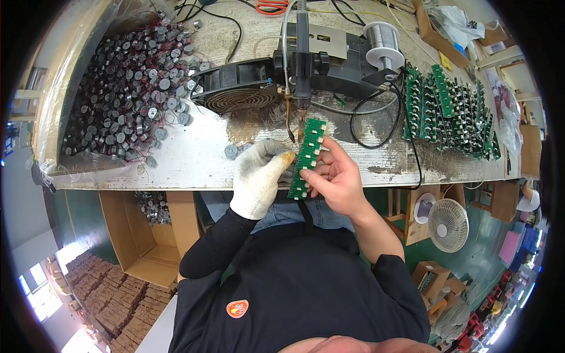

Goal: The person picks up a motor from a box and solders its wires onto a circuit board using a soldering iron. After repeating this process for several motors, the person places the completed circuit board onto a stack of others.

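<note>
My right hand (336, 179), bare, grips a long green circuit board strip (307, 154) between thumb and fingers. Small pale parts line the strip's edges, and it is held upright on a slant at the bench's front edge. Wearing a white glove with yellowed fingertips, my left hand (259, 175) is closed in a pinch against the strip's left side. Whatever lies between those fingertips is too small to make out. Just beyond the strip's top end, a soldering iron (302, 65) hangs vertically from a stand. A small round metal motor (231, 151) lies beside the glove.
A plastic-lined box (70, 88) at left spills many wired motors (135, 88) onto the bench. Behind the iron are a black fan (235, 88) and a solder spool (382, 41). Finished-looking green strips (447, 112) are piled at right. A black cable (356, 126) loops across the bench.
</note>
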Motion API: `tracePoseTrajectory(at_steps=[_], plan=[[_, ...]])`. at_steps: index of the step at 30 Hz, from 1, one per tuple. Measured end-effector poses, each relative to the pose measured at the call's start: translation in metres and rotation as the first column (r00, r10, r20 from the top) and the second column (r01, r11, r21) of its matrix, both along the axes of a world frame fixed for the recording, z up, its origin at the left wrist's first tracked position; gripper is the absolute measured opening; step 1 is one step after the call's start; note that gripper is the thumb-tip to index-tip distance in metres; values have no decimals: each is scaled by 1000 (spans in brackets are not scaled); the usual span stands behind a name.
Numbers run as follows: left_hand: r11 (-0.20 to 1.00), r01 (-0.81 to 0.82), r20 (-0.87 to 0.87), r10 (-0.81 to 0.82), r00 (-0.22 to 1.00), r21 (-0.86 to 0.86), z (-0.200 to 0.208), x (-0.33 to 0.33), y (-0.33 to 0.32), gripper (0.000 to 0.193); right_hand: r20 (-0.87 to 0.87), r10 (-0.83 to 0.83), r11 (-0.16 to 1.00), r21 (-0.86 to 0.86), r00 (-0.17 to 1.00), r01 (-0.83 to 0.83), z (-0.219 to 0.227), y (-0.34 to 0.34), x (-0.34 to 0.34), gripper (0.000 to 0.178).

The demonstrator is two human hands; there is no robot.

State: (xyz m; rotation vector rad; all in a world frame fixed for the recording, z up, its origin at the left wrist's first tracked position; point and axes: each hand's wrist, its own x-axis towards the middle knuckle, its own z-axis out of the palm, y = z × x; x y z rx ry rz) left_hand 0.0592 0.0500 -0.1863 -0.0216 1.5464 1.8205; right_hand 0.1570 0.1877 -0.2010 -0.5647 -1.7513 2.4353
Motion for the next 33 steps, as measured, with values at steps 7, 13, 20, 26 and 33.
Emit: tracePoseTrajectory(at_steps=[7,13,20,26,33], plan=[[1000,-26,37,25,999,15,1,-1,1,14,-19,-9,1000,15,1000,10,4,0,-1,64],[1000,-28,-21,28,999,4,-2,0,3,14,1,-24,1000,16,1000,24,0,-1,-2,62],[999,-36,-35,36,999,2,-6,1,1,11,-15,-2,1000,-6,1000,1,-1,-1,0,62],[1000,-13,-80,14,997,22,-8,0,1,8,-11,-1,1000,0,1000,1,-3,-4,2,62],[999,33,-83,-35,996,-28,-1,-3,3,8,-20,-5,1000,-11,1000,5,-2,-4,2,62]])
